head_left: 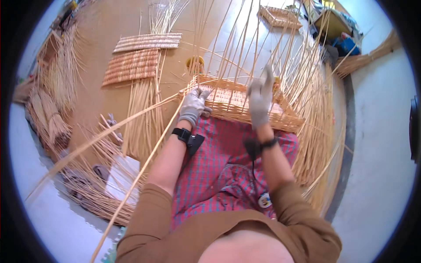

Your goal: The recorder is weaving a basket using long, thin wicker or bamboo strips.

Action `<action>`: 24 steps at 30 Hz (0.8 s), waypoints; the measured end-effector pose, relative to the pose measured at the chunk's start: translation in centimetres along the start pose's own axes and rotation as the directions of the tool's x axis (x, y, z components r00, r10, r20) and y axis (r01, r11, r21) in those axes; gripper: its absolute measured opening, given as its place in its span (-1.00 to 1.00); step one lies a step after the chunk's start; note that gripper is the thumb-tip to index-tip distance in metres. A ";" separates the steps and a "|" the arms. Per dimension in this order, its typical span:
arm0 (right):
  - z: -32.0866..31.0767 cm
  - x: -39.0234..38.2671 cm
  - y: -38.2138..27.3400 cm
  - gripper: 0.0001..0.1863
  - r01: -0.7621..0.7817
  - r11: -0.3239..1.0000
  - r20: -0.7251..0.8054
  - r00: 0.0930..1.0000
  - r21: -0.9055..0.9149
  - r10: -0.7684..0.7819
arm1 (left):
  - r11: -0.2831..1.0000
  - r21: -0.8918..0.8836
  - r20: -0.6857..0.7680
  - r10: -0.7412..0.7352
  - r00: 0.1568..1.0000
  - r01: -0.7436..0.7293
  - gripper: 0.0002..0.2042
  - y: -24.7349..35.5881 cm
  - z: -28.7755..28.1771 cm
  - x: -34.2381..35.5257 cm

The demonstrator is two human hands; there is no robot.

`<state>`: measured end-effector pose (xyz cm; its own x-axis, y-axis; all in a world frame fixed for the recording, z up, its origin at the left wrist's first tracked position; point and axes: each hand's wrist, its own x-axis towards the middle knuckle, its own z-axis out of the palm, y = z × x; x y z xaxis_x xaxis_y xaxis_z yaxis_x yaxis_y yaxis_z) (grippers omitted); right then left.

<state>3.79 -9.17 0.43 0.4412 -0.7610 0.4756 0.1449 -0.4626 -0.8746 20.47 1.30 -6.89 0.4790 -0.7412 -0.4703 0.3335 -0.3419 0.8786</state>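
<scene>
A half-woven rectangular wicker basket (228, 111) lies across my lap, with tall upright canes (228, 52) rising from its walls. My left hand (194, 103), in a pale grey glove, is closed on its left end, thumb and fingers at the rim. Long loose canes (144, 168) run from beside that hand toward the lower left. Over the basket's right half is my gloved right hand (259, 101), slightly blurred, its fingers stretched upward and apart among the uprights. Nothing shows in its grasp. It hides part of the basket's inside and front wall.
Woven panels (133, 65) lie on the floor ahead to the left, above a bundle of canes (142, 114). More cane bundles (315, 122) spread along the right and left sides. Beyond the basket stand a yellow container (194, 62) and another wicker tray (280, 18).
</scene>
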 end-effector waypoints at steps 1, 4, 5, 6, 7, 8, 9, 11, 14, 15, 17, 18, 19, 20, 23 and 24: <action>-1.1 -2.9 0.0 -0.71 -0.351 0.936 -0.008 0.936 0.019 0.351 | 1.000 -0.018 0.023 0.006 1.000 -0.006 -0.71 -0.2 -0.1 0.3; -1.7 -5.7 1.0 -0.73 -0.513 0.773 0.203 0.768 -0.373 0.608 | 0.996 -0.085 0.088 0.008 0.996 0.000 -0.71 -0.4 -0.3 0.4; -0.7 -4.9 1.7 -0.70 -0.506 0.769 0.183 0.776 -0.391 0.603 | 0.999 -0.049 0.070 -0.017 0.997 0.021 -0.67 -0.4 -0.3 0.2; 0.8 -3.2 2.6 -0.68 -0.416 0.732 0.112 0.826 -0.540 0.553 | 0.999 -0.049 0.093 -0.005 0.996 0.010 -0.62 -0.3 -0.4 -0.1; 2.5 -0.8 3.6 -0.64 -0.310 0.699 0.079 0.883 -0.644 0.463 | 0.999 -0.051 0.113 0.019 0.993 -0.013 -0.57 -0.1 -0.5 -0.3; 4.2 1.6 4.6 -0.60 -0.149 0.672 0.062 0.958 -0.725 0.279 | 0.995 -0.093 0.104 0.035 0.994 -0.025 -0.51 -0.1 -0.4 -0.6; 5.7 4.1 5.3 -0.56 -0.038 0.716 0.087 0.987 -0.697 0.137 | 0.994 -0.108 0.107 -0.003 0.994 0.015 -0.53 0.1 -0.5 -0.6; 7.6 7.5 5.9 -0.49 0.276 0.775 0.125 0.960 -0.569 -0.251 | 0.989 -0.147 0.092 -0.001 0.996 0.014 -0.59 0.3 -0.5 -0.6; 7.2 9.4 4.4 -0.36 0.310 0.737 0.173 0.950 -0.601 -0.259 | 0.997 0.027 0.097 -0.071 0.993 0.069 -0.65 0.6 -0.6 0.1; 6.4 8.6 3.5 -0.32 0.179 0.871 0.103 0.984 -0.457 -0.149 | 0.999 0.046 0.060 -0.009 0.998 0.006 -0.67 0.6 -0.6 0.3; 2.5 4.4 1.8 -0.28 -0.223 0.972 0.103 0.971 0.076 0.215 | 0.998 0.009 0.080 -0.064 0.995 0.063 -0.71 0.5 -0.5 0.1; 0.6 1.2 1.2 -0.32 -0.221 0.971 -0.033 0.974 0.090 0.225 | 0.999 0.016 0.090 -0.054 0.994 0.052 -0.61 0.5 -0.4 -0.2; -1.2 -1.8 0.8 -0.40 -0.280 0.950 -0.200 0.931 0.140 0.304 | 0.947 0.261 -0.080 0.217 0.973 -0.189 -0.57 0.4 0.0 -0.7; -3.0 -4.6 0.8 -0.47 -0.397 0.901 -0.205 0.881 0.173 0.427 | 0.799 0.515 -0.205 0.466 0.861 -0.310 -0.53 0.2 0.4 -1.6; -6.0 -8.1 2.2 -0.76 -0.596 0.802 -0.271 0.768 0.031 0.581 | 0.480 0.798 -0.012 0.619 0.785 -0.366 -0.20 -0.8 3.2 -4.9; -6.0 -7.8 2.9 -0.83 -0.593 0.803 -0.348 0.767 -0.063 0.539 | 0.322 0.817 0.214 0.601 0.770 -0.478 -0.18 -1.1 3.9 -6.0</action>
<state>-4.55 -7.30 -5.20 0.1085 -0.9914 -0.0737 -0.2014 0.0507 -0.9782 14.03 3.85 -4.71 0.3959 -0.8997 0.1839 -0.7851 -0.2277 0.5760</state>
